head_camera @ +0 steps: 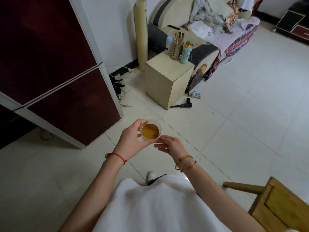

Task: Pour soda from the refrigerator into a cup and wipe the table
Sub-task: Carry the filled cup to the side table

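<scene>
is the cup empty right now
No, the clear cup held by the left hand contains amber liquid filling much of it.

One cup (150, 132) (filled), two hands (132, 139)

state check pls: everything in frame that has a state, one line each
cup: upright, partly filled with amber liquid, held in the air above the floor
left hand: grip curled round the cup's side
right hand: fingers relaxed, fingertips at the cup's rim, no grip
refrigerator: doors closed
hair dryer: lying on the floor by the small cabinet
wooden stool: upright, nothing visible on it
</scene>
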`<state>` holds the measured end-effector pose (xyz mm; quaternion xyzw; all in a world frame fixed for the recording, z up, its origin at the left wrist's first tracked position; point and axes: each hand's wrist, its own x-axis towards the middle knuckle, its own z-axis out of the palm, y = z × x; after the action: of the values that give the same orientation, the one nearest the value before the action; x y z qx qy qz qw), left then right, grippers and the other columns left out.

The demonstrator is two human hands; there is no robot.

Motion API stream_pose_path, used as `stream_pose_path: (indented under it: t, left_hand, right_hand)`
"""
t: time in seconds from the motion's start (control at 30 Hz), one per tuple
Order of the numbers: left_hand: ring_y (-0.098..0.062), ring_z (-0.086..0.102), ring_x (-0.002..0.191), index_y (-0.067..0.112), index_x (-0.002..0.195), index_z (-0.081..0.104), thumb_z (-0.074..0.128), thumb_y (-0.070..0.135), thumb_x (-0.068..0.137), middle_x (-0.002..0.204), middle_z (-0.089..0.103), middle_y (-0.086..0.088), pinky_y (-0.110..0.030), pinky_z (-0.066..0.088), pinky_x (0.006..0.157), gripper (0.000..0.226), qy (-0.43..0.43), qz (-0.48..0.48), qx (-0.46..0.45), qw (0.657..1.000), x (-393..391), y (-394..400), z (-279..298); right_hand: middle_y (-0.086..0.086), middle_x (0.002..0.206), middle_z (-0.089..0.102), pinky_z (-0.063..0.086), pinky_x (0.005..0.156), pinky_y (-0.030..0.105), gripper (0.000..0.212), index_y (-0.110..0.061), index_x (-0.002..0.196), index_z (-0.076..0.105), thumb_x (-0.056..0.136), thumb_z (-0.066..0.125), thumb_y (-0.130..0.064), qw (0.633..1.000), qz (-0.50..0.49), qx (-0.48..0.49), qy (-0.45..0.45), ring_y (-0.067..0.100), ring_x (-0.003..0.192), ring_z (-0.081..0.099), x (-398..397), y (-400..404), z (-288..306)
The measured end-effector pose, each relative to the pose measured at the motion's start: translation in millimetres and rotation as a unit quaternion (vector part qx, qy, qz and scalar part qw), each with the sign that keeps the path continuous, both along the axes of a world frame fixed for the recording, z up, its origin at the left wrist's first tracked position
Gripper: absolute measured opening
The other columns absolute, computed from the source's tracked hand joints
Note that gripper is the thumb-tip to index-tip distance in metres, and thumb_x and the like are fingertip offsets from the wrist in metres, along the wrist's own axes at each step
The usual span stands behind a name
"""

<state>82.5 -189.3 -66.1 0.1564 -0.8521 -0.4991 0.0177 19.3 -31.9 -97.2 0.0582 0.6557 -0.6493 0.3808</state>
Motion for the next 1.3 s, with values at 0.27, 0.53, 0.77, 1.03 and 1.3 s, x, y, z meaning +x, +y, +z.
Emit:
stream_pose_path:
  t: [0.27, 0.53, 0.77, 1.03, 1.3]
  left_hand:
    - [-0.01, 0.053, 0.122, 0.022, 0.134, 0.051, 0.085, 0.031, 0.069, 0.131, 0.057, 0.005, -0.027, 0.05, 0.098, 0.073, -0.02, -0.021, 0.003, 1.0, -124, -62, -8]
    - [-0.002, 0.053, 0.111, 0.02, 0.131, 0.053, 0.085, 0.026, 0.069, 0.123, 0.057, 0.01, -0.011, 0.045, 0.089, 0.07, -0.023, -0.052, 0.002, 0.998, -257, -148, -21]
    - [-0.008, 0.056, 0.111, 0.022, 0.126, 0.054, 0.085, 0.026, 0.071, 0.117, 0.059, 0.009, -0.013, 0.047, 0.089, 0.063, -0.009, -0.113, -0.049, 0.992, -386, -237, -10]
    - [-0.002, 0.052, 0.106, 0.024, 0.131, 0.049, 0.084, 0.023, 0.073, 0.113, 0.052, 0.016, -0.002, 0.039, 0.079, 0.067, -0.032, -0.18, -0.016, 0.983, -506, -288, -8]
    - [-0.006, 0.055, 0.112, 0.024, 0.132, 0.052, 0.084, 0.022, 0.073, 0.123, 0.058, 0.011, -0.007, 0.042, 0.085, 0.068, -0.041, -0.208, -0.003, 0.977, -603, -301, -30]
  right_hand:
    - [0.014, 0.101, 0.069, 0.05, 0.096, 0.039, 0.024, -0.013, 0.093, 0.064, 0.1, 0.041, -0.01, 1.0, -0.012, 0.017, 0.0, 0.024, 0.089, 0.066, -115, -59, -3]
    - [0.011, 0.096, 0.068, 0.051, 0.091, 0.036, 0.023, -0.009, 0.096, 0.064, 0.099, 0.041, -0.009, 0.998, -0.052, 0.014, -0.013, 0.022, 0.085, 0.066, -238, -145, -20]
    - [0.006, 0.09, 0.068, 0.052, 0.084, 0.029, 0.026, -0.002, 0.11, 0.062, 0.1, 0.038, -0.007, 0.993, -0.115, -0.001, -0.021, 0.019, 0.082, 0.065, -350, -236, -18]
    - [0.007, 0.093, 0.068, 0.05, 0.093, 0.038, 0.026, -0.002, 0.112, 0.062, 0.1, 0.039, -0.007, 0.982, -0.185, 0.011, -0.016, 0.02, 0.085, 0.065, -448, -282, -15]
    - [0.014, 0.103, 0.068, 0.049, 0.098, 0.042, 0.027, -0.003, 0.111, 0.063, 0.099, 0.039, -0.007, 0.974, -0.222, 0.024, -0.025, 0.028, 0.099, 0.064, -532, -297, -34]
